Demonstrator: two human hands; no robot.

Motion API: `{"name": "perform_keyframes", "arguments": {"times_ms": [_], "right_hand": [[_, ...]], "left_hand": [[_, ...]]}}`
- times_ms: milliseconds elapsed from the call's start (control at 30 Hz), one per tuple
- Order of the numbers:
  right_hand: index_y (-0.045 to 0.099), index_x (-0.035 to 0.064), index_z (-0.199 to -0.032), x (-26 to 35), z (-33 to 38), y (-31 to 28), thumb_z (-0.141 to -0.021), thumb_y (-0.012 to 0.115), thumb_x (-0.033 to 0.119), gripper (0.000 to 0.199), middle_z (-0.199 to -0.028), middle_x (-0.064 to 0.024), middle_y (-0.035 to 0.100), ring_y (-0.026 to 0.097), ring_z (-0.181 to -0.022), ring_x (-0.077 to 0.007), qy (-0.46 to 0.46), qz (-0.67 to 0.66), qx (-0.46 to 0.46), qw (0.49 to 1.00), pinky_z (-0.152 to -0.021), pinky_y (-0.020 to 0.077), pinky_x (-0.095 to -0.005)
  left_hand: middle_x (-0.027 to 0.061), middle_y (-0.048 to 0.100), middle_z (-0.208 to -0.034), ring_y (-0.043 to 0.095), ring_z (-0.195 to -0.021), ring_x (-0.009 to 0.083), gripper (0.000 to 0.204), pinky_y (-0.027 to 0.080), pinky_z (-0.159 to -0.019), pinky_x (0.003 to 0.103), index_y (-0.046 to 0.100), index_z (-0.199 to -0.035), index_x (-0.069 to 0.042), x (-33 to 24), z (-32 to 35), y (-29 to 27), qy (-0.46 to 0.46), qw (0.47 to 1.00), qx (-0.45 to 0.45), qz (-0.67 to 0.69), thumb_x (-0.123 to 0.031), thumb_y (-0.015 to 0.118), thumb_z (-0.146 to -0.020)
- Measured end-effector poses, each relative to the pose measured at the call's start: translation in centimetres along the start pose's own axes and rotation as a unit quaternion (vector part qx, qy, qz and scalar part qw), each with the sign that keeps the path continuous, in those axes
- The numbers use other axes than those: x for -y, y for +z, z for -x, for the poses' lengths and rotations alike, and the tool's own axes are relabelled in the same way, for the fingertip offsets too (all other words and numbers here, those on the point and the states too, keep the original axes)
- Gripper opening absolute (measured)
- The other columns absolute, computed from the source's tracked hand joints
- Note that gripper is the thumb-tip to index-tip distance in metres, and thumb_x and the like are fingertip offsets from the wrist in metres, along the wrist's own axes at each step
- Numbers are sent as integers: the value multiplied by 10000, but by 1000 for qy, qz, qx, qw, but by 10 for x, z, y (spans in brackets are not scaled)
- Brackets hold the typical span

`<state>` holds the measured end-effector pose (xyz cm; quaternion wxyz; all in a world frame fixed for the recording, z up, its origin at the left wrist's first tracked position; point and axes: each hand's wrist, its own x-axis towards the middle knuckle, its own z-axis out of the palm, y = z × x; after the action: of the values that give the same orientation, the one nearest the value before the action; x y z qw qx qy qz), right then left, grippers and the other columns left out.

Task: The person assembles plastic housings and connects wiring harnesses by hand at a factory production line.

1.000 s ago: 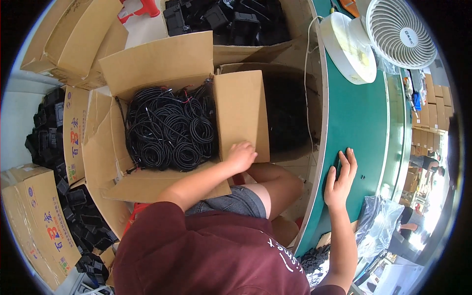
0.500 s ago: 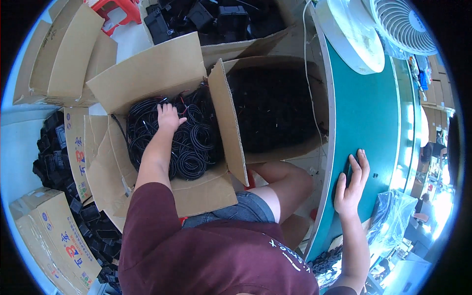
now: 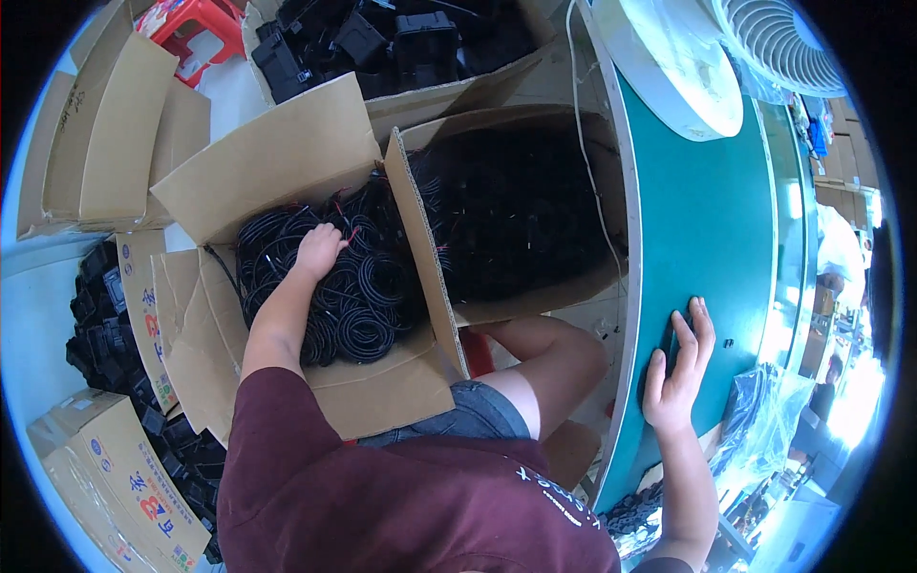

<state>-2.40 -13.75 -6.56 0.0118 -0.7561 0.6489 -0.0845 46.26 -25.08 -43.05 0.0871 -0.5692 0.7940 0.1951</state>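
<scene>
My left hand reaches into an open cardboard box. Its fingers are bent together and closed on a black cable coil near the top of the pile; the fingertips are partly hidden. Beside the thumb shows a thin red wire end. More coils of black cable fill the box around the hand. On the right, my right hand lies on the green tabletop, open with the fingers stretched out. A narrow dark thing shows between its thumb and fingers; what it is I cannot tell.
A second carton of black cables stands right of the first. Behind it is a carton of black plastic cases. A white fan stands on the table's far end. Clear plastic wrapping lies near my right forearm. A red stool stands far left.
My left hand has drawn slightly nearer, and its fingers have gone from spread to bent together over the coils. The view has shifted a little. My right hand stays on the table.
</scene>
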Motion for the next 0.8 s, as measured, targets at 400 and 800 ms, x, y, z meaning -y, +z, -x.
{"name": "perform_keyframes", "arguments": {"times_ms": [400,800], "right_hand": [[453,-16,-1230,-1,0,0,-847,476,136,412,-1371,-263,353,330,-1292,-440,-4,1,11,1000,-1062,257,-531],[443,-20,-1232,-1,-3,2,-878,458,168,402,-1376,-272,343,333,-1288,-445,-14,0,12,1000,-1053,270,-528]], "left_hand": [[226,617,-1100,586,-1065,348,420,474,-888,430,586,-1088,-15,-58,-75,23,-482,817,-1,316,-346,626,-833],[35,558,-696,501,-640,100,200,408,-630,248,630,-902,-29,-103,-19,46,-318,772,-262,484,-223,586,-914]]}}
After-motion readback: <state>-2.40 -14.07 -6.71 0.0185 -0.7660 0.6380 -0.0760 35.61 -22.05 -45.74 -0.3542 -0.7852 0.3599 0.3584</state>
